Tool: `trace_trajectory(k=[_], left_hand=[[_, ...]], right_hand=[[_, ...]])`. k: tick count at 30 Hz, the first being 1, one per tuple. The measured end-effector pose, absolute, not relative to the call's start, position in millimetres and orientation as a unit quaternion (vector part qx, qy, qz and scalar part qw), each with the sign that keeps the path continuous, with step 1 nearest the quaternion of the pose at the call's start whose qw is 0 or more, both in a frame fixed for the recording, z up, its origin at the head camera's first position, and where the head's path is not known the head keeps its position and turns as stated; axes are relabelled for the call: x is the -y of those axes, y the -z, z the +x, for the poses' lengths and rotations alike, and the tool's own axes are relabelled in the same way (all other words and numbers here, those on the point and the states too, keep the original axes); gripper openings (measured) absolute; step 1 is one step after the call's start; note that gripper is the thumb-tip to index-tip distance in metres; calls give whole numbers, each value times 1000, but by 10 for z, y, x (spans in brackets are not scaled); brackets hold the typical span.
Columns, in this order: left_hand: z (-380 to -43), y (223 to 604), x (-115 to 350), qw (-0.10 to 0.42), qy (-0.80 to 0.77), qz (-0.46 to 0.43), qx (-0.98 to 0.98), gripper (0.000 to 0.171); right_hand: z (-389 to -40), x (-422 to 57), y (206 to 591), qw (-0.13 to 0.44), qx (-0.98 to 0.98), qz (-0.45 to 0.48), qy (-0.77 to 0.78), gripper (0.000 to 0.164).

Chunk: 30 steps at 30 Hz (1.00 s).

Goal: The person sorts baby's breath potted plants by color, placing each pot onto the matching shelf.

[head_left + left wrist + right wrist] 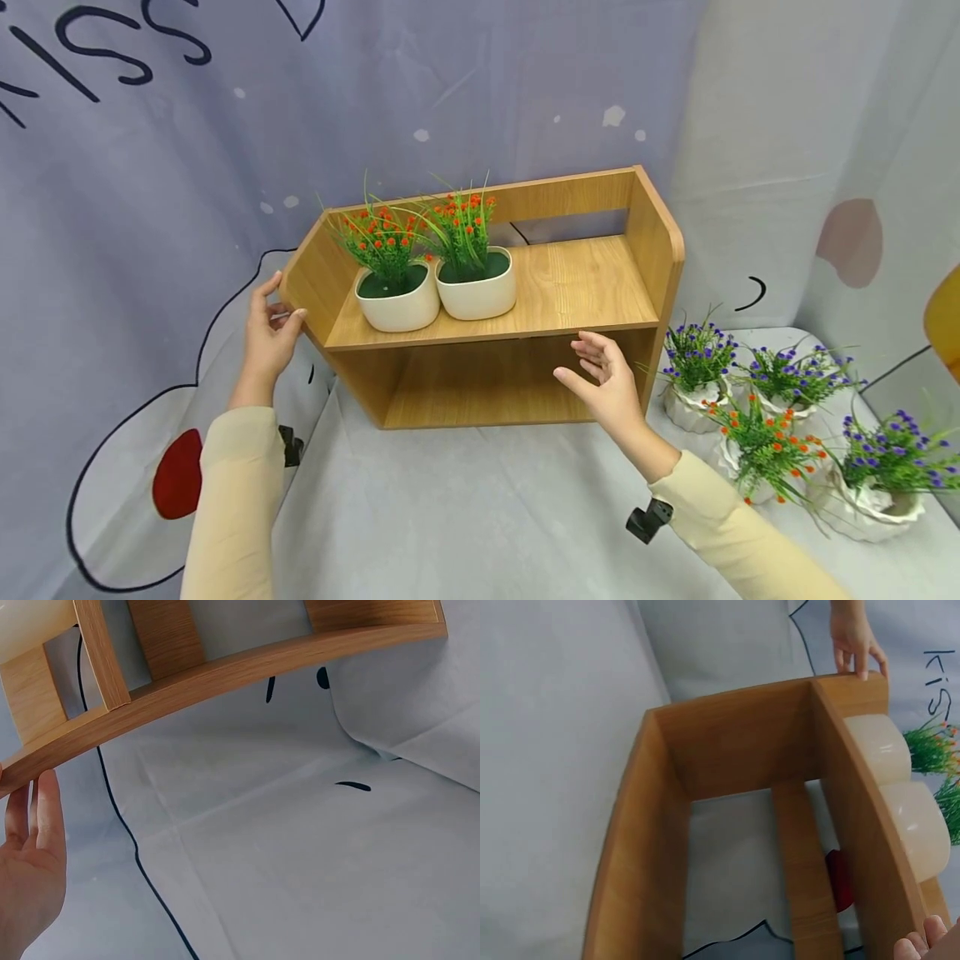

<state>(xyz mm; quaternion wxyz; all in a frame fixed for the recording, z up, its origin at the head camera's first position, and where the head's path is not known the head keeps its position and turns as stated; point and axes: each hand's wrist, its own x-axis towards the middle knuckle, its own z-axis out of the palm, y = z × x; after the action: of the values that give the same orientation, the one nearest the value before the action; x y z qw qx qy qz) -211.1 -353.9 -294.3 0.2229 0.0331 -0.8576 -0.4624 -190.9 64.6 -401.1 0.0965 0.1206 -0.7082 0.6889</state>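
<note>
**Fingers (49, 817) of the left hand (266, 342) pinch the wooden shelf (585, 283)**

The wooden shelf stands on pale cloth (450, 517), and the left hand's thumb and fingers grasp the front edge of its left side panel. The right hand (611, 387) is released, its fingers loosely curved near the right end of the upper board's front edge; whether their tips touch it, one cannot tell. On the left part of that board, 2 cream pots (477, 298) with orange flowers (384, 230) stand upright, just beside each other. Right of the wooden shelf are 4 white pots (870, 504), 3 with purple flowers and 1 with orange. On the backdrop (525, 108), black lettering (105, 52) reads "ISS" after a cut-off letter; the right wrist view shows "KiS" turned sideways.
</note>
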Motion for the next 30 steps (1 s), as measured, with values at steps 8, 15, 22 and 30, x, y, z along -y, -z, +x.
trace_trajectory(k=[8, 15, 22, 30], left_hand=[[-2231, 3080, 3647, 229, 448, 31, 864, 62], [-2251, 3120, 3728, 230, 443, 9, 867, 62], [-2254, 3113, 3733, 236, 428, 6, 872, 62], [-2256, 3131, 3737, 237, 431, 14, 871, 61]], right_hand=[[-1878, -874, 4235, 98, 728, 110, -670, 56], [-1797, -1053, 4413, 91, 737, 62, -666, 53], [-1667, -1216, 4630, 87, 749, 30, -656, 53], [-1537, -1366, 4865, 88, 783, 16, -615, 51]])
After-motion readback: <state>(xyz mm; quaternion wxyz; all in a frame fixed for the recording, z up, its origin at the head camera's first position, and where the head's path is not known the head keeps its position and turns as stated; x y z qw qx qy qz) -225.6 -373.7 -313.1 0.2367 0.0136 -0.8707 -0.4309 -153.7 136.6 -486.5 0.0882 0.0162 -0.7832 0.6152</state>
